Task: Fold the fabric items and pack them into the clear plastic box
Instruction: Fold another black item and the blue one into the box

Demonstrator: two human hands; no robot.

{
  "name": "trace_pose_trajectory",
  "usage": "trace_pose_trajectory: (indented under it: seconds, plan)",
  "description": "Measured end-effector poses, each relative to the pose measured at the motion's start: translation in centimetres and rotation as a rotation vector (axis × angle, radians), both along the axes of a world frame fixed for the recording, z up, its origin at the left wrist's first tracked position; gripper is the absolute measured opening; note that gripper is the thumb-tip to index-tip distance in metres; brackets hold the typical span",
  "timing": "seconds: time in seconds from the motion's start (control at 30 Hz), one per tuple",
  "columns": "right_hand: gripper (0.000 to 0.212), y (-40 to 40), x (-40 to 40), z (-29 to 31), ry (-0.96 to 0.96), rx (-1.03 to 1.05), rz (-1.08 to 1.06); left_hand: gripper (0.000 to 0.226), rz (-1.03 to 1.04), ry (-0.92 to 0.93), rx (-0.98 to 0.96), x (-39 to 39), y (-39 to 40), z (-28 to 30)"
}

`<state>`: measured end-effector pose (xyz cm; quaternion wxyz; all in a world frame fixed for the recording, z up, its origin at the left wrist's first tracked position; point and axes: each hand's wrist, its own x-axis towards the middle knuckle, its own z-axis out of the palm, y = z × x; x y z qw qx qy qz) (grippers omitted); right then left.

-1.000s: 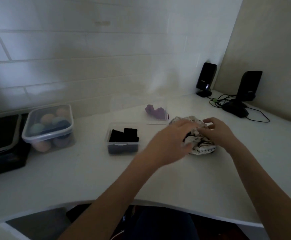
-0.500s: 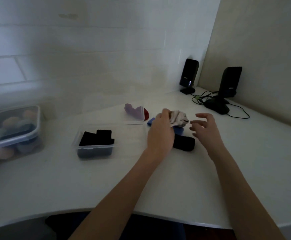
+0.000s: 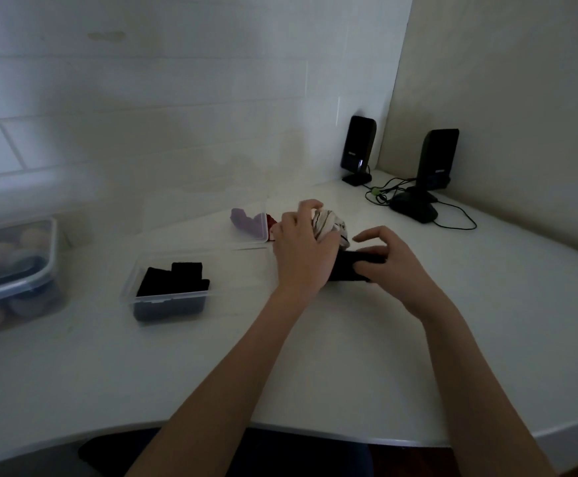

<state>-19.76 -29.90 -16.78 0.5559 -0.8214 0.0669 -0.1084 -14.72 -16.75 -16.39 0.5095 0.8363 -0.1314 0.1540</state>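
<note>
The counter (image 3: 366, 356) looks like a smooth, matt white surface, and the wall (image 3: 177, 98) behind it is of pale tiles with a light sheen. The clear plastic box (image 3: 163, 297) and its lid (image 3: 211, 232) are of thin transparent plastic, and the folded black fabric (image 3: 174, 280) inside looks soft and matt, as does the black fabric piece (image 3: 349, 266) on the counter. The striped fabric (image 3: 328, 225) is a light crumpled cloth, while the two speakers (image 3: 358, 146) are of glossy black plastic.

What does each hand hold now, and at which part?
The left hand grips the bunched white patterned fabric at its left side; the right hand pinches the black fabric at its right end.
</note>
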Motion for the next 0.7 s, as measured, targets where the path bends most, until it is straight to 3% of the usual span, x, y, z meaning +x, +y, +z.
trace_pose_trajectory:
  seconds: [0.2,0.3,0.37,0.43,0.5,0.57,0.63,0.7]
  plan:
    - [0.008,-0.2,-0.9,1.7,-0.294,0.271,-0.049,0.037,0.042,-0.017,0.304,-0.7,-0.3,-0.3]
    - [0.011,0.1,-1.3,2.3,-0.328,0.291,-0.001,0.031,0.037,-0.078,0.399,-1.2,-0.1,-0.3]
    - [0.019,0.4,-1.3,2.6,-0.311,0.28,-0.021,0.036,-0.046,-0.205,0.231,-1.7,0.3,-0.2]
    - [0.021,0.9,-1.2,2.8,-0.295,0.269,-0.062,0.041,-0.294,-0.147,-0.006,-2.5,0.7,0.3]
    - [0.022,1.3,-1.0,3.0,-0.303,0.244,-0.127,0.036,-0.449,-0.003,0.025,-3.2,0.8,0.6]
    - [0.022,1.7,-0.8,3.3,-0.312,0.205,-0.192,0.027,-0.47,0.026,0.111,-3.5,0.9,0.9]
    - [0.018,2.0,-0.9,3.7,-0.29,0.227,-0.2,0.024,-0.465,0.058,0.027,-3.4,1.4,1.1]
    - [0.02,2.2,-1.0,4.0,-0.271,0.307,-0.147,0.019,-0.481,0.158,-0.173,-3.4,2.2,1.5]
